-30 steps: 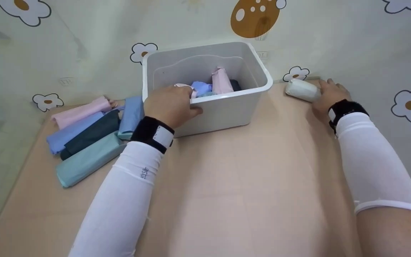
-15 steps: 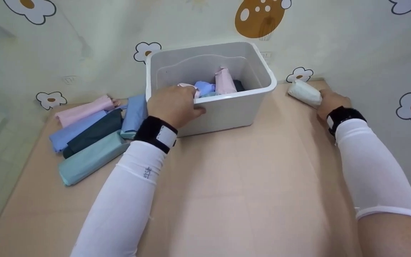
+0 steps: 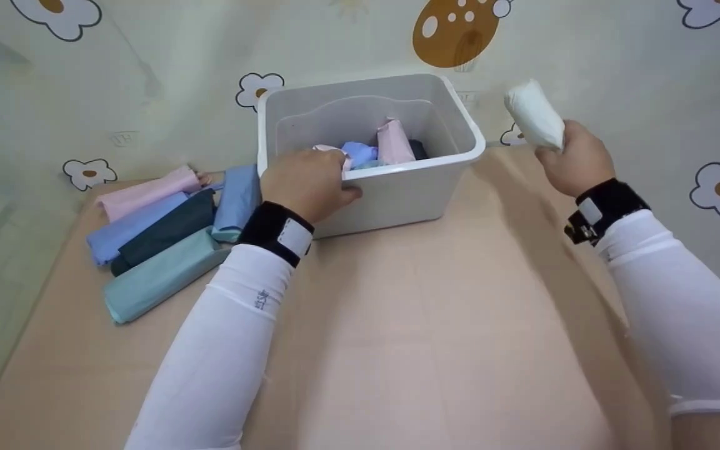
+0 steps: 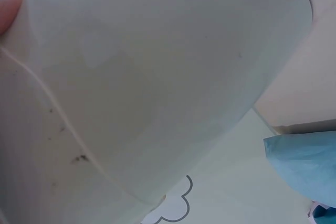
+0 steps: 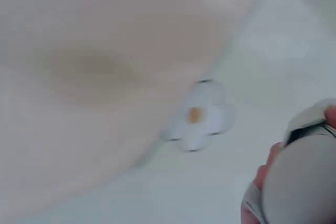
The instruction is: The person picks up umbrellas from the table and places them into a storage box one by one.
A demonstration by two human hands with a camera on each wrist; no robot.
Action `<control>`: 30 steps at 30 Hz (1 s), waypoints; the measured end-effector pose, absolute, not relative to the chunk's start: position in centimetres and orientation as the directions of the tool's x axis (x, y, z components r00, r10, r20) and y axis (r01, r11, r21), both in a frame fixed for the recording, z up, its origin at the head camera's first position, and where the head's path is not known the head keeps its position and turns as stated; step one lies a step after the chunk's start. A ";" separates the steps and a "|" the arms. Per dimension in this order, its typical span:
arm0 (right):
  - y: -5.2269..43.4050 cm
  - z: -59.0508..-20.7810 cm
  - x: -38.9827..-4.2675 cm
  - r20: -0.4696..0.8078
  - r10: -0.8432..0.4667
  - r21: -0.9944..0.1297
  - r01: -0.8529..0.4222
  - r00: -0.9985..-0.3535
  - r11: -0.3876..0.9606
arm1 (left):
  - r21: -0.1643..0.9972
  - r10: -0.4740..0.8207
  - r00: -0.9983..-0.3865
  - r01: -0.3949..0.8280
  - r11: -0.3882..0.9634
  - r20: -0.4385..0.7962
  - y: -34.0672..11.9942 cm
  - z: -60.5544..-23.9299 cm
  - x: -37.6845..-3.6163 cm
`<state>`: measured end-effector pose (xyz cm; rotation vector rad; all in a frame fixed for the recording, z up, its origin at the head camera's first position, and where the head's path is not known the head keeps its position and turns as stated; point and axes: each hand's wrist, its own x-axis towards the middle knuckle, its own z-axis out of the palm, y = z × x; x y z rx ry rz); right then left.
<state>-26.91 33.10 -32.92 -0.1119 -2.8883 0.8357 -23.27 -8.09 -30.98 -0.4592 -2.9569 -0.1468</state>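
My left hand [image 3: 305, 184] grips the near rim of a light grey plastic bin [image 3: 391, 194], thumb outside the wall. Its thumb tip [image 4: 8, 9] shows against the bin's wall in the left wrist view. Raised above the right back corner of the table, my right hand [image 3: 580, 159] holds one end of a white rolled bundle [image 3: 535, 115], which tilts up to the left. In the right wrist view the bundle [image 5: 302, 182] is partly cut off. Inside the bin sit a pink roll [image 3: 394, 142], a blue bundle [image 3: 359, 152] and a dark piece [image 3: 418, 150].
Left of the bin lie several rolled bundles: pink [image 3: 147, 192], blue [image 3: 135, 228], dark green [image 3: 169, 228], teal [image 3: 163, 275], and another blue one [image 3: 237, 200] near the bin's side. A flower-patterned wall covering [image 3: 172, 75] rises behind the wooden table [image 3: 366, 350].
My right hand has taken hold of the white bundle at the table's back right and lifted it off the surface. The left hand stays on the bin's rim.
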 end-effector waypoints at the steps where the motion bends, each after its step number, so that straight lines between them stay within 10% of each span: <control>1: 32.2 -31.9 -26.6 0.149 0.113 -0.555 0.011 -0.982 0.832 | 0.072 0.295 -0.942 0.309 0.948 0.159 -8.1 -31.0 -23.2; 10: 23.1 -26.0 -25.1 0.284 0.016 -0.630 -0.173 -0.959 0.757 | 0.076 0.300 -0.941 0.315 0.946 0.160 -8.1 -30.9 -23.1; 30: 15.1 -27.5 -29.3 -0.017 -0.117 -0.480 -0.094 -0.993 0.872 | 0.087 0.279 -0.948 0.295 0.952 0.154 -8.0 -30.8 -23.1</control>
